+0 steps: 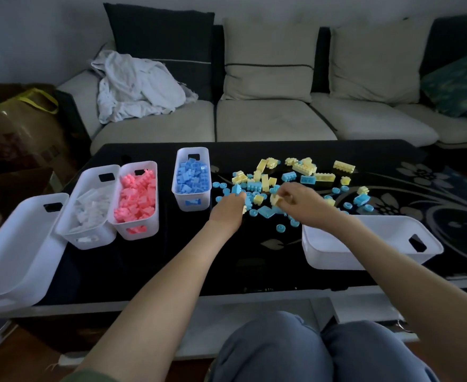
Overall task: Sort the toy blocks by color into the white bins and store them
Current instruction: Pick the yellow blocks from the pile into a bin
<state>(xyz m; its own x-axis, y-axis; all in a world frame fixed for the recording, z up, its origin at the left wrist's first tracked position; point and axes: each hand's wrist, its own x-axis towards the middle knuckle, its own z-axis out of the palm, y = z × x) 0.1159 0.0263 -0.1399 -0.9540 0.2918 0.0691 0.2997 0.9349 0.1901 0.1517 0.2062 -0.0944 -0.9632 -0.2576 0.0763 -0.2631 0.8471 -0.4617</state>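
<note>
1. A loose pile of blue and yellow blocks (290,183) lay scattered across the middle of the black table (254,260), with small blue round pieces spread around its near edge.
2. The left hand (228,209) rested on the left edge of the pile, its fingers curled around a blue block (236,188).
3. The right hand (300,201) sat just beside it over the pile, pinching a yellow block (276,199) between its fingertips.
4. A bin of blue blocks (191,179) stood just left of the pile, nearly full.
5. Farther left, a bin of pink blocks (136,199) and a bin of white blocks (89,208) stood side by side, touching.
6. An empty bin (20,249) lay tilted at the table's left end, hanging over the edge.
7. Another empty bin (370,244) stood on the right, near the person, partly hidden by the right forearm.
8. A pale sofa (268,117) stood behind the table, with a crumpled white cloth (136,84) on its left seat.
</note>
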